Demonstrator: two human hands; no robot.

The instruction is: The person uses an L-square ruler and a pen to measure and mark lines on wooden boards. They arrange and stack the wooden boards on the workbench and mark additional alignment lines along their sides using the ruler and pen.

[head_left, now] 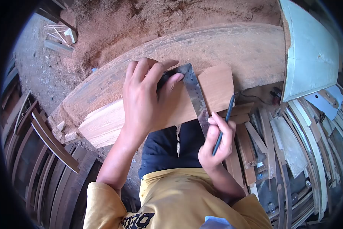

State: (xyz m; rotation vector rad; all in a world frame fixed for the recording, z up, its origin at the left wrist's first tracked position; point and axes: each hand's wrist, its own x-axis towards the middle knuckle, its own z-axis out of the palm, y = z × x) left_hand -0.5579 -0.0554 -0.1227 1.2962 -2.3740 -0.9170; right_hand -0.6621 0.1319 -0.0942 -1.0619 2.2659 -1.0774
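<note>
A pale wooden board (175,108) lies on the dusty wooden bench, its right end cut at angles. Across it rests a metal square (195,91), its blade running down past the board's near edge. My left hand (143,89) grips the dark stock of the square at the board's far edge, thumb pressed on it. In my right hand (218,143) is a dark pencil (228,114), held upright between the fingers beside the lower end of the blade. The pencil's upper end points away from me, to the right of the board.
The curved bench (247,53) is coated in sawdust. A pale blue-green panel (310,53) stands at its right end. Wood strips (316,152) are piled at the right, with more curved pieces (55,141) at the left. Sawdust heaps (114,23) lie beyond the bench.
</note>
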